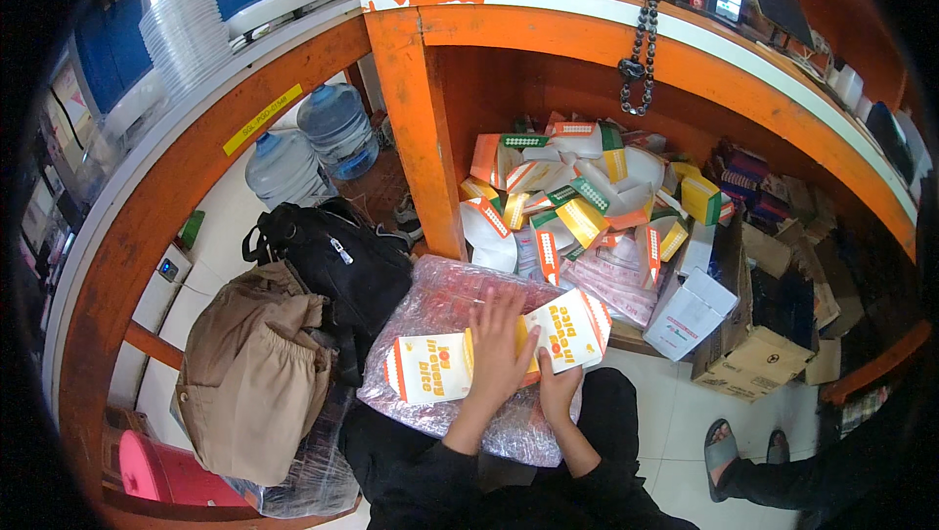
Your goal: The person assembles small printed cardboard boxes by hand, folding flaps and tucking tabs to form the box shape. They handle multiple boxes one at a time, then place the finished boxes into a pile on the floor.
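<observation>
A printed white, yellow and orange paper food carton (pixel 437 370) lies across a plastic-wrapped bundle (pixel 430 293) on my lap. Its right part tilts up from the middle. My left hand (pixel 501 346) rests flat on the middle of the carton, fingers stretched out toward the far side. Gripping the near edge of the right part is my right hand (pixel 559 388), thumb on the printed face; its other fingers are partly hidden. Beyond the bundle, a heap of similar folded cartons (pixel 584 222) fills the orange shelf (pixel 489 80).
A black backpack (pixel 342 261) and a brown cloth garment (pixel 256 364) sit to my left, with water jugs (pixel 337 129) behind. Cardboard boxes (pixel 753 364) stand at the right. Black beads (pixel 638 61) hang from the counter. Another person's sandalled foot (pixel 722 457) is at lower right.
</observation>
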